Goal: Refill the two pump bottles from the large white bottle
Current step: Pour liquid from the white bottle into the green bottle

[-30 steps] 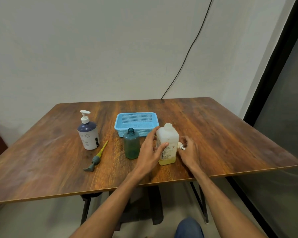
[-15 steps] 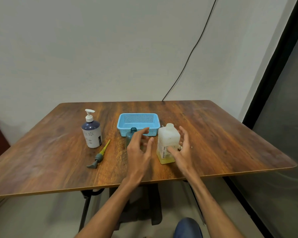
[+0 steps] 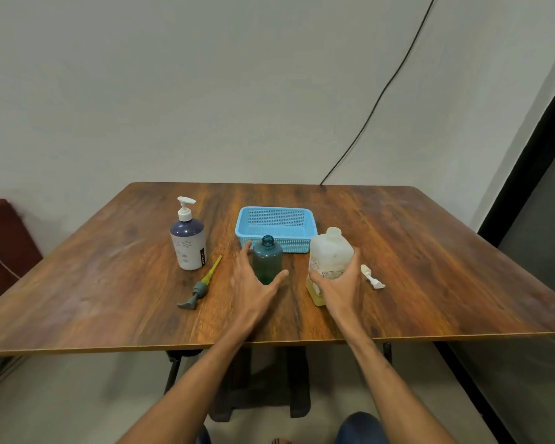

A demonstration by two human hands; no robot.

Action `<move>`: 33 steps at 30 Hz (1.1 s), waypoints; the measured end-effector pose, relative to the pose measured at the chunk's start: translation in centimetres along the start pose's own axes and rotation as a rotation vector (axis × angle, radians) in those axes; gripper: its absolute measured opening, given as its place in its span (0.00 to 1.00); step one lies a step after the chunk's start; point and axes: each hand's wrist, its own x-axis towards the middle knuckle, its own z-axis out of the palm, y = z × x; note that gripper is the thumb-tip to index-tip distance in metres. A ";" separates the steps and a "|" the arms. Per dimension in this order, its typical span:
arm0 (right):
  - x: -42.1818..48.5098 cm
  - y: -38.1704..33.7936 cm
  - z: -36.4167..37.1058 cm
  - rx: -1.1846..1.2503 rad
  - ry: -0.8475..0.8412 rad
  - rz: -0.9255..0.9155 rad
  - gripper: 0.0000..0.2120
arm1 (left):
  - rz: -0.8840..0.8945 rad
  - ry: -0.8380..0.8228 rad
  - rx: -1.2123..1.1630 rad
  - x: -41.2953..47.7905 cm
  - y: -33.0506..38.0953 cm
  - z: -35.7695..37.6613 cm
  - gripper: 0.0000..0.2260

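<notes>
At the bottom of the frame two bare forearms reach up over the near edge of the wooden table (image 3: 109, 283). Left of centre, the left hand (image 3: 253, 283) is spread wide around the teal bottle (image 3: 267, 257), thumb to the bottle's right and fingers to its left. Whether it touches the bottle cannot be told. The teal bottle stands upright with its neck uncapped.

Just right of centre, the right hand (image 3: 340, 290) holds the large white bottle (image 3: 332, 251), with the thumb across its front and the fingers on its right side. The bottle stands on the table, neck open, with yellowish liquid low inside. A small white cap (image 3: 372, 277) lies on the table just right of it.

Left of the hands lies a teal pump head (image 3: 202, 285) with a yellow tube. Beyond it stands the navy-and-white pump bottle (image 3: 188, 241), its pump on. Behind the teal bottle sits a blue basket (image 3: 295, 245). A black cable (image 3: 382, 94) runs up the wall at upper right.
</notes>
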 end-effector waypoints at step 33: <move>2.7 -5.1 2.2 -0.849 -0.269 -0.563 0.36 | 0.154 0.024 -0.067 0.6 -3.3 -3.3 0.37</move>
